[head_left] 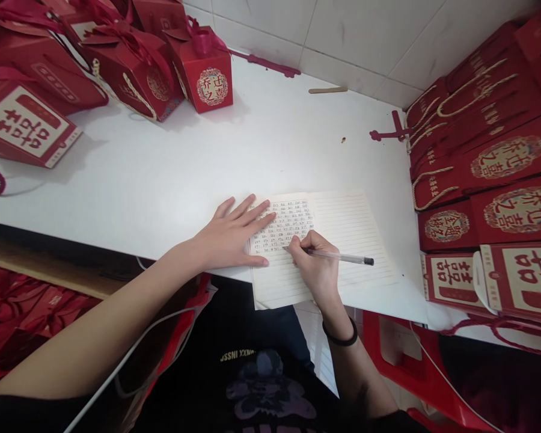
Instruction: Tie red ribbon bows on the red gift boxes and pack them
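An open lined notebook [351, 234] lies at the near edge of the white table, its left page carrying several rows of small handwritten characters. My left hand [228, 237] rests flat on that page's left side, fingers spread. In my right hand [320, 261] a clear pen with a black end [354, 258] is pinched, tip down at the lowest written row. The right hand lies over the lower middle of the notebook and hides part of it. A black band [341, 338] circles the right wrist.
Red gift boxes with ribbons [214, 78] crowd the far left of the white table [162, 174]. More red boxes [505, 162] are stacked at the right. A thin wooden stick [328, 90] and a dark red cord [390, 131] lie near the tiled wall. A white cable [130, 355] runs by my left arm.
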Action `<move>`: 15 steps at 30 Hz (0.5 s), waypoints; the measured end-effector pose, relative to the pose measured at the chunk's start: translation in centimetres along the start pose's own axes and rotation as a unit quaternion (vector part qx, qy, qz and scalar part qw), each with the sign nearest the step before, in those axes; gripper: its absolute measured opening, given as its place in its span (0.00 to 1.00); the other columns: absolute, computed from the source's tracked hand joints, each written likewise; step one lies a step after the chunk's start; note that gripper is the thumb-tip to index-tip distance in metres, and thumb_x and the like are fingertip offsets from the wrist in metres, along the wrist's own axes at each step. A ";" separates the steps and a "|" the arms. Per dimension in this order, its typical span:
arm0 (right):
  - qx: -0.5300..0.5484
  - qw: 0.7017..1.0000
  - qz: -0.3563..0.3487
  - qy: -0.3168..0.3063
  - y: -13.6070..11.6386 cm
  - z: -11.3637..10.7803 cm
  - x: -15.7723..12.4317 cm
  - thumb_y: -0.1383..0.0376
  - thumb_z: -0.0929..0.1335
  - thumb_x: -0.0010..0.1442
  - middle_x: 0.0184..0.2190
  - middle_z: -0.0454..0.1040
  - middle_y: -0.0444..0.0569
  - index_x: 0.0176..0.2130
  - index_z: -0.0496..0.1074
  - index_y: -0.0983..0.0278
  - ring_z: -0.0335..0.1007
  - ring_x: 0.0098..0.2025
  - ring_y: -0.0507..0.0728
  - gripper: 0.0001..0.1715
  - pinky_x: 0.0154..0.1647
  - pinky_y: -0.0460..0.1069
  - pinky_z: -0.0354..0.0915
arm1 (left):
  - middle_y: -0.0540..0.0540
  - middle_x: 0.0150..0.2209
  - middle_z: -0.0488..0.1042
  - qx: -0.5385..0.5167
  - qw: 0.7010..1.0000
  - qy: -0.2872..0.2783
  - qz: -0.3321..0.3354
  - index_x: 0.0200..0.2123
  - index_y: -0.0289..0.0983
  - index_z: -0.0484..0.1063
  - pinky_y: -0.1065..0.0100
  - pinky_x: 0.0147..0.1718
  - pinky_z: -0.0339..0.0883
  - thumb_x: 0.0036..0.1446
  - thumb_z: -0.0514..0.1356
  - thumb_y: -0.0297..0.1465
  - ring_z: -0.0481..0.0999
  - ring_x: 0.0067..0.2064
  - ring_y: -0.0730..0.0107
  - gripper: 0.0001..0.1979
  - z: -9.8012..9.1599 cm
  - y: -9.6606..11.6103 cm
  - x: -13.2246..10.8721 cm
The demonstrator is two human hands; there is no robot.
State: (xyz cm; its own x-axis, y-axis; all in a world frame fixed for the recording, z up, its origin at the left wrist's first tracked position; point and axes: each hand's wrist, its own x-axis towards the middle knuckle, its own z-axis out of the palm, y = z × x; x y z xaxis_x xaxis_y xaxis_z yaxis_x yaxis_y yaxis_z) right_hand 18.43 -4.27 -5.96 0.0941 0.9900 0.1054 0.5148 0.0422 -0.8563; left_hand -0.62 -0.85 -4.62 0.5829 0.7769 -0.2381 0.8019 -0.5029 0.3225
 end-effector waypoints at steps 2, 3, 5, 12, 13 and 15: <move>0.005 1.000 -0.009 0.001 0.1 0.0 0.0 0.65 0.64 0.54 0.14 0.49 0.36 0.17 0.51 0.62 0.46 0.18 0.47 0.20 0.20 0.45 0.48 | 0.49 0.67 0.36 -0.001 1.000 0.007 0.003 0.65 0.44 0.40 0.50 0.61 0.27 0.49 0.50 0.58 0.34 0.67 0.50 0.45 0.1 0.0 0.0; 0.007 1.000 -0.016 0.003 0.1 0.0 0.0 0.66 0.64 0.53 0.14 0.48 0.36 0.18 0.50 0.62 0.45 0.18 0.47 0.20 0.19 0.45 0.48 | 0.49 0.67 0.36 0.000 1.000 0.009 0.003 0.65 0.44 0.40 0.50 0.61 0.27 0.49 0.50 0.58 0.35 0.67 0.50 0.45 0.1 -0.1 0.0; 0.007 1.000 -0.029 0.007 0.2 0.1 0.0 0.67 0.64 0.53 0.15 0.47 0.36 0.18 0.48 0.62 0.43 0.18 0.47 0.20 0.19 0.44 0.47 | 0.49 0.67 0.36 0.001 1.000 0.007 0.003 0.65 0.44 0.40 0.50 0.61 0.27 0.49 0.50 0.58 0.34 0.67 0.50 0.45 0.1 -0.1 0.0; -0.006 1.000 -0.020 0.021 0.1 0.1 0.0 0.66 0.63 0.53 0.15 0.47 0.36 0.18 0.48 0.62 0.42 0.19 0.47 0.20 0.20 0.45 0.46 | 0.50 0.67 0.35 0.005 1.000 -0.003 -0.002 0.65 0.44 0.40 0.51 0.61 0.27 0.50 0.49 0.58 0.33 0.67 0.50 0.45 -0.1 0.1 0.0; -0.008 1.000 -0.020 0.020 0.1 0.1 0.0 0.66 0.63 0.53 0.15 0.46 0.36 0.18 0.47 0.62 0.42 0.19 0.47 0.20 0.20 0.45 0.46 | 0.50 0.67 0.35 0.005 1.000 -0.005 -0.003 0.65 0.44 0.39 0.51 0.61 0.27 0.50 0.49 0.58 0.33 0.67 0.50 0.45 -0.1 0.1 0.0; -0.008 1.000 -0.009 0.024 0.1 0.1 -0.1 0.66 0.63 0.53 0.15 0.47 0.36 0.18 0.48 0.62 0.43 0.19 0.48 0.20 0.19 0.45 0.47 | 0.50 0.67 0.34 0.005 1.000 -0.010 -0.005 0.65 0.44 0.39 0.51 0.61 0.26 0.50 0.48 0.58 0.33 0.67 0.51 0.45 -0.1 0.1 0.0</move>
State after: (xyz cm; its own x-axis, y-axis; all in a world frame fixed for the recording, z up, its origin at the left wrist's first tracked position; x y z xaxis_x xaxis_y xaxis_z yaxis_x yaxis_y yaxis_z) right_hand 18.39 -4.33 -6.05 0.1251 0.9814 0.1458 0.5305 0.0580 -0.8457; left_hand -0.56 -0.89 -4.44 0.5771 0.7743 -0.2595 0.8090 -0.4986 0.3112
